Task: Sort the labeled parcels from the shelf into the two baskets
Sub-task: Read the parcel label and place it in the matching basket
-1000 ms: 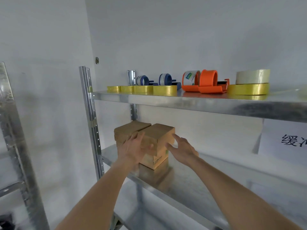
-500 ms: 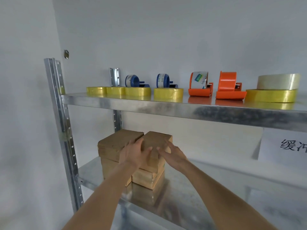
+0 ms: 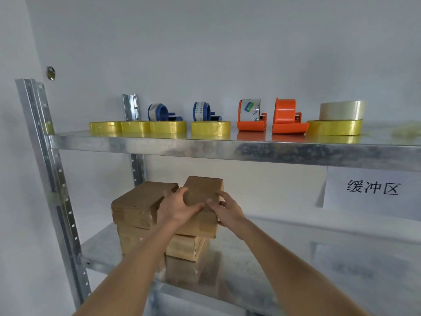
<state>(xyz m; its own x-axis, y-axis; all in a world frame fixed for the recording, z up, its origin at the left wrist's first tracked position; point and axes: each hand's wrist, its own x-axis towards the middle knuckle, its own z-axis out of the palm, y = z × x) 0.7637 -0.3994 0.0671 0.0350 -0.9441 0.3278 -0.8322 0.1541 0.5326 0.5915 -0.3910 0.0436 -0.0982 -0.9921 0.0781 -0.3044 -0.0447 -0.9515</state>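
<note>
Cardboard parcels [image 3: 141, 204] stacked at left on lower metal shelf [image 3: 262, 254]. Left hand [image 3: 180, 207] and right hand [image 3: 227, 209] each curled round top right parcel [image 3: 202, 190], gripping its near end atop another box. Yellow tape rolls [image 3: 210, 129], orange dispensers [image 3: 288, 117] on upper shelf; paper sign [image 3: 373, 188] at right.

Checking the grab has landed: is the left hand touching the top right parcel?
Touching. The head view shows the left hand with fingers curled over the near top edge of the top right parcel.

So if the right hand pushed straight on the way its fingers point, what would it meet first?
The right hand already grips the top brown cardboard parcel; beyond it, probably the white back wall, though depth is unclear.
</note>
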